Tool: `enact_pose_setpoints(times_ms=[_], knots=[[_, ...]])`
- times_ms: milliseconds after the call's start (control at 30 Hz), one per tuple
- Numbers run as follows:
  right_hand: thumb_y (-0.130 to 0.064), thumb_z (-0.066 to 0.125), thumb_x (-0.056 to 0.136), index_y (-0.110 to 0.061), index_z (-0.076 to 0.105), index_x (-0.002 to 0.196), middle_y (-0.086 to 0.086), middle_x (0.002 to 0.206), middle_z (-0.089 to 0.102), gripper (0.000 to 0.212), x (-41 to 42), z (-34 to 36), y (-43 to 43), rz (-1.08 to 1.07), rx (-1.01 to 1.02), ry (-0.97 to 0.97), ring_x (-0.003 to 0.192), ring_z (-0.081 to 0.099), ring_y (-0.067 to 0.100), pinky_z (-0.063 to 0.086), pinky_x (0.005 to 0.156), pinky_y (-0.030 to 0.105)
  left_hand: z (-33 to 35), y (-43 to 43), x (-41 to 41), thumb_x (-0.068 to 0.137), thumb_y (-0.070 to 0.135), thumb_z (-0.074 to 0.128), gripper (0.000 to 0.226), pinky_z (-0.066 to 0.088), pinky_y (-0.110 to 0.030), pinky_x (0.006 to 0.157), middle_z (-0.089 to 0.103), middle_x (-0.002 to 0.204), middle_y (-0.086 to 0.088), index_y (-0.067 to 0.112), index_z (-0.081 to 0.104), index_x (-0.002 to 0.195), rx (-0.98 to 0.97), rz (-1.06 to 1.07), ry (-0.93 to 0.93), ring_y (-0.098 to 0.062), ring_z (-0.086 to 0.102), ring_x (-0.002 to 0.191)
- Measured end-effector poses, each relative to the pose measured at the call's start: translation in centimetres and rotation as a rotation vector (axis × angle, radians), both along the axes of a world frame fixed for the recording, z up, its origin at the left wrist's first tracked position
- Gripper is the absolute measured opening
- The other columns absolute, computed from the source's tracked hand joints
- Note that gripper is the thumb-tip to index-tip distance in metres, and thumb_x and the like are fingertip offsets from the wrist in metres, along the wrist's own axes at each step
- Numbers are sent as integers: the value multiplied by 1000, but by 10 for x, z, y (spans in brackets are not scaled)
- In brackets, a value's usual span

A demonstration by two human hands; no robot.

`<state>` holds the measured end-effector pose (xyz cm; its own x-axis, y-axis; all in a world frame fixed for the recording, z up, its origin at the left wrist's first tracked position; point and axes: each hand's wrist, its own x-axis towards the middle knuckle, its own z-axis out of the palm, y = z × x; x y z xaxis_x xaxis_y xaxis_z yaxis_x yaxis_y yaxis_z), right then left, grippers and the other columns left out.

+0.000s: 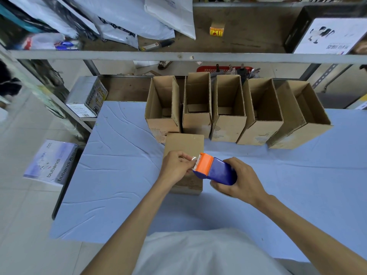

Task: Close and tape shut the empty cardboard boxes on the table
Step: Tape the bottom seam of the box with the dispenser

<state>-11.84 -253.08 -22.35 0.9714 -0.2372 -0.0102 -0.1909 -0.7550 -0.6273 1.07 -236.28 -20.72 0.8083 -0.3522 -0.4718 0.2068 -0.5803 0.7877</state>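
Closed box [184, 143] lies flat on the counter [119, 175], near the front and just ahead of the person. It's plain brown corrugated card with a glossy tape strip on its top face. Both hands sit over it. Right grip [240, 179] is wrapped round the tape dispenser [216, 169] - blue plastic body, orange head, serrated metal blade. Left grip [176, 167] pinches the clear tape end [193, 158] between thumb and fingertips, right at the blade. Behind is a row of five open boxes of the same card, flaps standing up, corrugated edges showing: first [161, 126], second [196, 126], third [227, 130], fourth [258, 133], fifth [294, 137] - nothing inside but their bottom flaps. The first four sit side by side, and the fifth is angled outward. Counter cover is pale blue cloth, creased.
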Motion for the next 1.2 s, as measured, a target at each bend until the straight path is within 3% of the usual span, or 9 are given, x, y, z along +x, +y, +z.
enact_pose_setpoints(times_ms=[167, 367, 500, 633, 733, 933, 1133, 1200], knots=[[-45, 84, 63, -19, 58, 104, -13, 90, 54, 56, 0, -2, -1, -21, -5, 9, 71, 50, -5, 32, 60, 7, -1, 2, -2, 89, 18, 66, 8, 48, -13, 55, 68, 84, -3, 13, 64, 85, -16, -14, 11, -8, 63, 69], [-61, 74, 59, -21, 58, 101, -12, 88, 56, 60, -1, -3, -2, -23, -15, 11, 69, 52, 3, 34, 58, 10, -7, 1, -3, 87, 17, 67, 9, 56, -24, 64, 68, 78, -1, 14, 64, 79, -2, -3, 55, -12, 64, 67], [-60, 73, 60, -21, 59, 99, -11, 84, 55, 56, 1, -6, -4, 8, -57, 0, 67, 50, 8, 35, 57, 13, -11, 1, -5, 88, 12, 65, 9, 55, -24, 64, 66, 75, -1, 12, 63, 78, 10, 24, 95, -12, 62, 64], [-62, 72, 61, -21, 60, 101, -7, 86, 59, 59, 2, -9, -7, 54, -84, 31, 69, 53, 11, 46, 60, 22, -15, 1, -10, 86, 4, 59, 15, 55, -31, 67, 65, 76, -5, 13, 61, 74, 49, 56, 105, -16, 60, 63], [-62, 73, 63, -21, 60, 106, -7, 89, 59, 61, -1, -8, -9, 110, -90, 52, 71, 53, 10, 43, 61, 18, -16, 2, -16, 84, -1, 56, 18, 56, -34, 69, 62, 71, -4, 12, 62, 72, 66, 103, 98, -16, 58, 59], [-57, 75, 69, -24, 57, 111, -8, 93, 63, 57, -13, -1, -11, 202, -82, 85, 76, 57, 11, 50, 66, 23, -23, 5, -33, 84, 1, 56, 25, 57, -31, 68, 65, 75, -2, 16, 61, 64, 110, 126, 11, -19, 61, 68], [-57, 72, 72, -27, 56, 111, -13, 90, 61, 52, -34, 0, -13, 238, -76, 98, 74, 57, 9, 48, 63, 18, -34, 8, -52, 82, 2, 61, 25, 57, -33, 72, 64, 71, 3, 16, 60, 61, 112, 85, -5, -20, 64, 76], [-56, 72, 72, -27, 56, 109, -14, 88, 59, 50, -43, -2, -14, 251, -90, 120, 71, 56, 8, 43, 61, 14, -38, 14, -57, 81, 3, 62, 22, 52, -23, 68, 64, 70, 3, 14, 62, 63, 123, 94, -26, -18, 64, 77]])
